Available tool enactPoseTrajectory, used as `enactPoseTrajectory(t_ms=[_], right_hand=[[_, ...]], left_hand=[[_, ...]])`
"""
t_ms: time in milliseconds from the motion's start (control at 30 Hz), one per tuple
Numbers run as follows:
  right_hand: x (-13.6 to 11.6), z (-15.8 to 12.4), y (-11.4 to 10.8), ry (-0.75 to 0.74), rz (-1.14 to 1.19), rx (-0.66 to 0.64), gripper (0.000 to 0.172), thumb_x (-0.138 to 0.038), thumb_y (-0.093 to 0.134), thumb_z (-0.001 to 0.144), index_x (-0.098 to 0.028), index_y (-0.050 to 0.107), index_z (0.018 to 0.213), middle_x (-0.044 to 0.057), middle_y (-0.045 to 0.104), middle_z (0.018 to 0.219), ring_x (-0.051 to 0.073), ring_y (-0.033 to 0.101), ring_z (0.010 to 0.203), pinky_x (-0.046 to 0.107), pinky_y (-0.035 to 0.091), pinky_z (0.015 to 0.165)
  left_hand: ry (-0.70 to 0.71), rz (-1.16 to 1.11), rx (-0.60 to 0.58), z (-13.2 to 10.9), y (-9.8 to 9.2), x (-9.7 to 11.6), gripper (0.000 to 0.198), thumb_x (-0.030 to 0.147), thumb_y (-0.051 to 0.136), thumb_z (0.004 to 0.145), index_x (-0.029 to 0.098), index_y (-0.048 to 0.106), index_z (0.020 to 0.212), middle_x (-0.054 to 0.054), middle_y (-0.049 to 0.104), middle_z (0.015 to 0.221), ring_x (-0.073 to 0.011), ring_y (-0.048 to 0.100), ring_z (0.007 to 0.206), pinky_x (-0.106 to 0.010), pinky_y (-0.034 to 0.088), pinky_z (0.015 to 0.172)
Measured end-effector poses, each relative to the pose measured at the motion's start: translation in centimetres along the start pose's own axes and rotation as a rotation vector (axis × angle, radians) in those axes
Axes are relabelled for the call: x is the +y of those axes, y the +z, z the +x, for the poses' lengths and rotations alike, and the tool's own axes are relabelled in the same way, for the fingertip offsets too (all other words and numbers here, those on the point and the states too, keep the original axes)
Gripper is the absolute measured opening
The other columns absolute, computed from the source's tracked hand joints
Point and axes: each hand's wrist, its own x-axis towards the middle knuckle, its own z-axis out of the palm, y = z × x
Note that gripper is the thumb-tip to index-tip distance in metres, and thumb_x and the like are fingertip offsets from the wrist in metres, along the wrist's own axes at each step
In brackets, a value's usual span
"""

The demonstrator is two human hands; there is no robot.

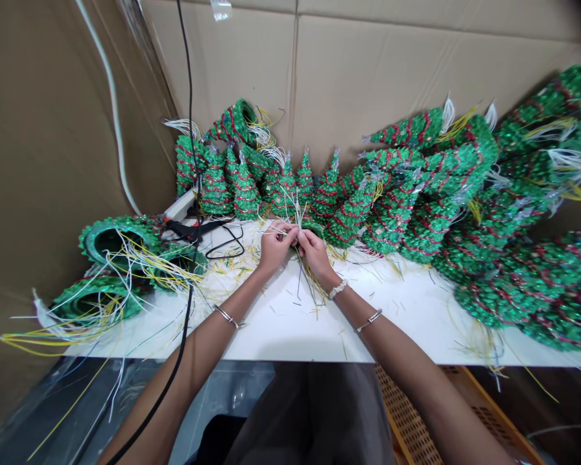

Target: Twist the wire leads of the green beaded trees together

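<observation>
Mid-table, a bundle of thin white wires (297, 208) fans upward between my two hands. My left hand (277, 245) pinches wires, its thumb and forefinger meeting the other hand's fingertips. My right hand (314, 254) is closed on the same bundle from the right. Just behind the fingers, part of a green tinsel piece (312, 227) shows; the hands hide most of it. Dark and yellow wires (310, 278) hang below the fingers. Small wire clippings (242, 268) lie scattered on the white table (281, 329) around the hands.
Green tinsel trees with red garlands (392, 210) line the back and crowd the right. Hollow tree bases (121, 242) with long wires lie at left. A red-and-black tool (188, 229) rests nearby. A black cable (190, 129) hangs across the left. An orange crate (445, 413) stands below the table.
</observation>
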Motion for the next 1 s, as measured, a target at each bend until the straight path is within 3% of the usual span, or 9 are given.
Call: enactPoseTrajectory(t_ms=[267,733,1000], right_hand=[[-0.21,-0.07,-0.07,0.01,-0.007,-0.008,0.049,-0.068,0.056,0.088,-0.02,0.06,0.081,-0.001,0.052,0.069,0.011,0.039,0.056,0.026,0.031,0.052],[-0.15,-0.03,0.05,-0.001,0.012,0.0,0.048,-0.067,0.057,0.088,-0.019,0.06,0.082,-0.003,0.05,0.067,0.01,0.038,0.055,0.025,0.031,0.051],[-0.24,-0.05,-0.01,-0.011,-0.007,0.002,0.048,-0.066,0.056,0.088,-0.019,0.061,0.083,-0.003,0.05,0.065,0.01,0.037,0.054,0.025,0.03,0.05]], left_hand=[[-0.042,-0.05,0.003,-0.01,0.06,-0.31,0.022,0.041,0.072,0.084,0.021,0.068,0.08,-0.002,0.065,0.088,-0.012,0.053,0.067,-0.025,0.038,0.057],[0.053,0.006,0.035,-0.06,0.15,-0.19,0.015,0.032,0.07,0.086,0.02,0.068,0.078,-0.003,0.066,0.087,-0.0145,0.058,0.077,-0.026,0.042,0.065],[-0.071,-0.12,-0.014,-0.19,0.35,-0.84,0.02,0.04,0.07,0.087,0.021,0.064,0.083,0.001,0.061,0.08,-0.0102,0.052,0.061,-0.024,0.04,0.057]])
